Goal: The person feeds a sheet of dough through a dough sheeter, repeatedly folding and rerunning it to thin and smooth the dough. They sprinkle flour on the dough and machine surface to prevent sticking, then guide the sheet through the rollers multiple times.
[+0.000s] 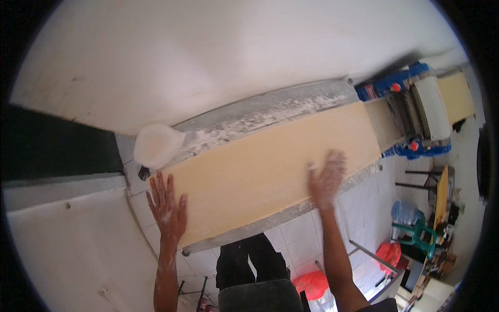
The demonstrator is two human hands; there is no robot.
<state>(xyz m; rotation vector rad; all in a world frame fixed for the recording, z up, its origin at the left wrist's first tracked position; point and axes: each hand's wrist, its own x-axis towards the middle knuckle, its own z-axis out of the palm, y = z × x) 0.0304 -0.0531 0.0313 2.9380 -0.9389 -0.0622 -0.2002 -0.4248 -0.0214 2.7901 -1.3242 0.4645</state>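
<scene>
A long, pale yellow sheet of dough [249,171] lies along a narrow grey work table [269,97] dusted with white flour. My left hand [167,208], floury and with fingers spread, is at the sheet's left end. It holds nothing; whether it touches the dough is hard to tell. Over the right part of the sheet is my right hand [327,181], blurred, with its thumb apart from the fingers and nothing in its grasp. Beyond the table's right end stands a blue and white roller machine, apparently a dough sheeter [430,107].
A white bag or bundle [158,146] sits at the table's back left corner, beside the white wall [195,58]. On the tiled floor [300,238] are red plastic bags [312,284]. To the right stand a green plastic chair [423,234] and a clear water jug [405,212].
</scene>
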